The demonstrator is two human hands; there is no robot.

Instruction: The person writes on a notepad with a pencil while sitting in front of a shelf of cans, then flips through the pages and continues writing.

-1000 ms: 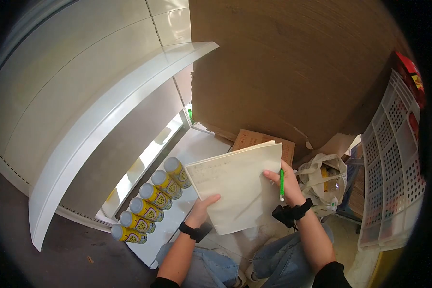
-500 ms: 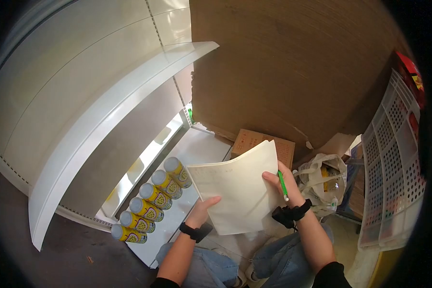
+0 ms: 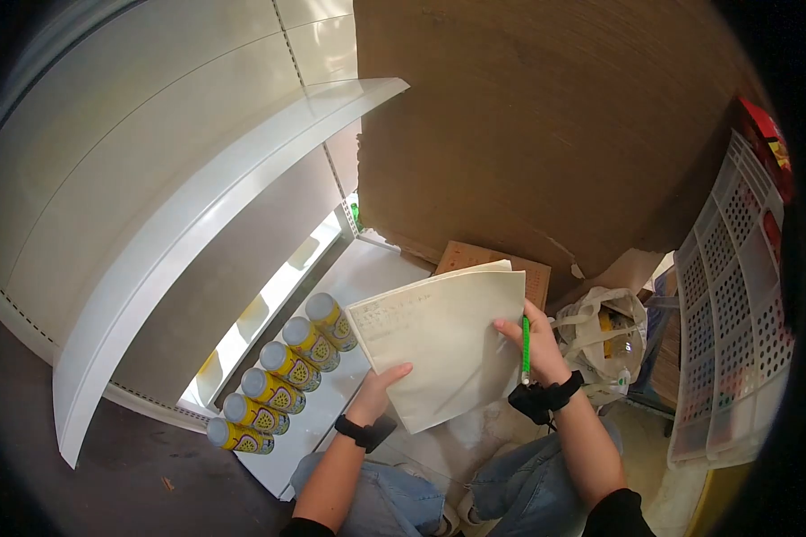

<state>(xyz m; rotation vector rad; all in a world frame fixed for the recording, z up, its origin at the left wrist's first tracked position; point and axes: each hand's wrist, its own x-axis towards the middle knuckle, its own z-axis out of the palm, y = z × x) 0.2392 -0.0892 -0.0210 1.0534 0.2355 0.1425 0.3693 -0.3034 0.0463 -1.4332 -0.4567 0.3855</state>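
Observation:
An open-looking paper pad with faint writing near its upper left lies between my two hands. My left hand grips its lower left edge, thumb on top. At its right edge, my right hand holds the paper with the thumb on the sheet, and a green pen is also held there, pointing roughly up and down. Left of the pad, several yellow cans with grey lids stand in a row on the white lower shelf.
A curved white shelf juts out at upper left. Behind the pad are a cardboard box and a large brown board. On the right are a cloth bag and a white perforated crate.
The top sheet's upper right corner has come down and lies flatter, showing more faint writing. The green pen has turned more upright in my right hand.

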